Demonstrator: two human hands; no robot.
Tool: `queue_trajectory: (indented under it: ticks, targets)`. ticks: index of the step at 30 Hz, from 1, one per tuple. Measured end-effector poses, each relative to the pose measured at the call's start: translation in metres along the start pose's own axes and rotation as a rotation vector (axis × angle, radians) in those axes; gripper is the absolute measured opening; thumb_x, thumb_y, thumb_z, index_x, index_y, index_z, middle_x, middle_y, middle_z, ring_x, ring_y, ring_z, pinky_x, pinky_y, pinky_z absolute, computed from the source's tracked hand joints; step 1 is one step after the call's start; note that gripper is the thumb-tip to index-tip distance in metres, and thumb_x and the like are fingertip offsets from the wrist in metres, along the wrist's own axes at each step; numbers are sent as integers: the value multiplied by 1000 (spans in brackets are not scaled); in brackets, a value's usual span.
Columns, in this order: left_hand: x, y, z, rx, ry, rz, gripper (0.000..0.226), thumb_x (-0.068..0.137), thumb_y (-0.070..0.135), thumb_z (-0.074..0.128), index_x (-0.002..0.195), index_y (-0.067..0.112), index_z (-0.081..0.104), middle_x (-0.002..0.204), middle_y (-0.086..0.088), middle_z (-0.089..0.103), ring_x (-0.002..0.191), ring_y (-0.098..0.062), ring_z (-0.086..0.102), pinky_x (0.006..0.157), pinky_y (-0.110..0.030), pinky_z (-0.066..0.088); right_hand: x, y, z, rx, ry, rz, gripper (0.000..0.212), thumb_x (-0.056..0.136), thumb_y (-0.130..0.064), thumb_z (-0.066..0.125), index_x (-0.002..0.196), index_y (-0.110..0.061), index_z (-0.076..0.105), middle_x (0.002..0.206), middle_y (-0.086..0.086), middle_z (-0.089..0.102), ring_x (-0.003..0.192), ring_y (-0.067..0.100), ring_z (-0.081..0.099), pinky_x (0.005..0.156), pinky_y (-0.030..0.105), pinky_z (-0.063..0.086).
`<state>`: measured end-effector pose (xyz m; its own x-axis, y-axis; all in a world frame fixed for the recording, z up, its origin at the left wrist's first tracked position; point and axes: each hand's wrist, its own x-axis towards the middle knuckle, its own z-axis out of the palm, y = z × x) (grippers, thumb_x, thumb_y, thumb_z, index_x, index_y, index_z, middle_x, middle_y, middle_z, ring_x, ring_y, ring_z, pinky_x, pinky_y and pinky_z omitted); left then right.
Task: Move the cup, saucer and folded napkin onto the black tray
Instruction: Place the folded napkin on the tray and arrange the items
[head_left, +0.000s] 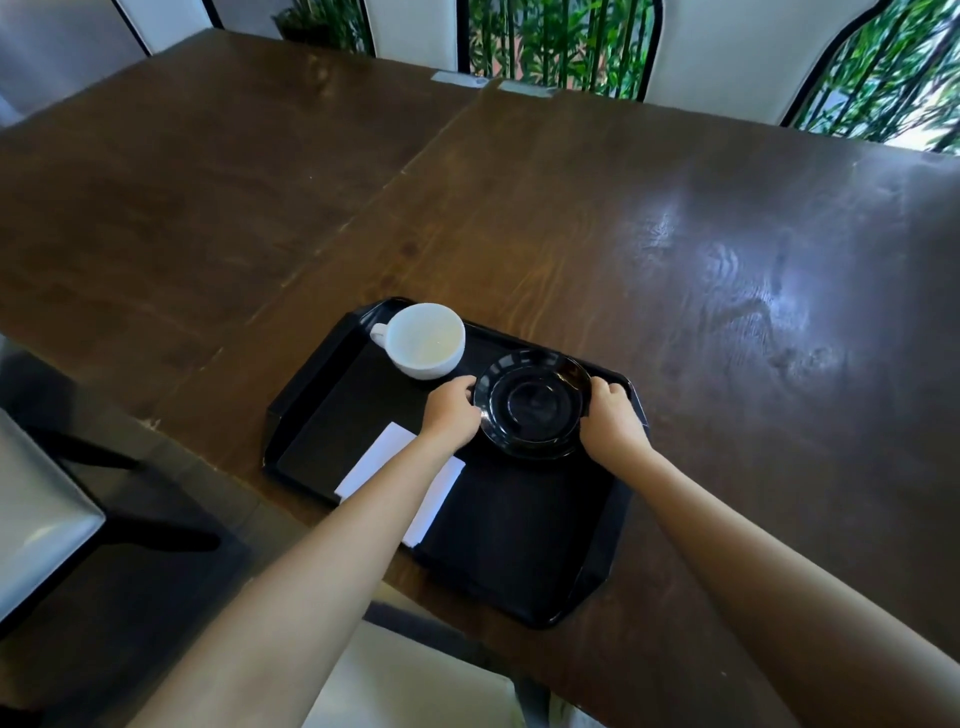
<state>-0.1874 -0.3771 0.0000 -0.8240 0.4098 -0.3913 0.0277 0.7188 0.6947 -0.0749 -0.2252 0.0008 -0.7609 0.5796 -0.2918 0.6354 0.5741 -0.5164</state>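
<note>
A black tray (519, 545) lies on the brown wooden table near its front edge. A white cup (426, 340) stands upright in the tray's far left corner, handle pointing left. A glossy black saucer (535, 402) sits in the tray's far right part. My left hand (449, 410) grips the saucer's left rim and my right hand (610, 415) grips its right rim. A folded white napkin (384, 454) lies on the tray's left side, partly hidden under my left forearm.
The wooden table (675, 260) stretches far and right of the tray. White chair backs (727, 57) stand along the far edge with green plants behind. A grey chair seat (36, 514) is at the left, and a pale seat (405, 686) below me.
</note>
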Motion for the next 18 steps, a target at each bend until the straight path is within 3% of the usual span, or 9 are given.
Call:
queue_trajectory:
  ticks: [3,5,9,13,16,18]
  targets:
    - [2,2,-1,-26,-17,-32,42,86,8,54,128,13,52,119,-8,64,106,-24,60,90,-32,48,4,2,-4,-13,2,30,36,87,-2,43,123,-1,43,126,21,46,116,37,46,88,37,41]
    - [0,-2,-8,-62,15,-76,45,86,13,58,130,11,50,121,-8,62,106,-26,61,96,-37,48,7,-1,-7,-60,39,25,36,86,-8,47,122,-1,42,125,20,47,116,37,43,91,40,40]
    - [-6,-21,-41,-244,214,-180,41,84,14,62,125,14,53,116,-7,63,101,-23,63,94,-42,51,27,-21,-19,-14,75,-135,51,90,-22,51,135,-5,35,137,16,43,126,34,38,99,43,38]
    - [4,-31,-71,-407,401,-218,46,90,17,56,134,16,43,126,-7,57,112,-24,58,99,-43,47,57,-60,-18,82,-114,-287,59,93,-23,50,145,-11,24,149,12,35,136,28,35,107,38,34]
    - [18,-25,-71,-576,367,-228,47,93,15,50,138,12,38,131,-10,54,119,-24,53,103,-43,44,76,-86,-5,142,-277,-322,70,89,-21,57,147,-14,18,153,9,30,138,26,33,112,40,33]
    - [22,-22,-63,-673,315,-205,40,94,13,47,134,12,46,124,-9,56,116,-22,53,101,-40,46,85,-96,4,160,-385,-335,82,85,-21,65,149,-15,13,155,9,26,139,25,30,113,43,32]
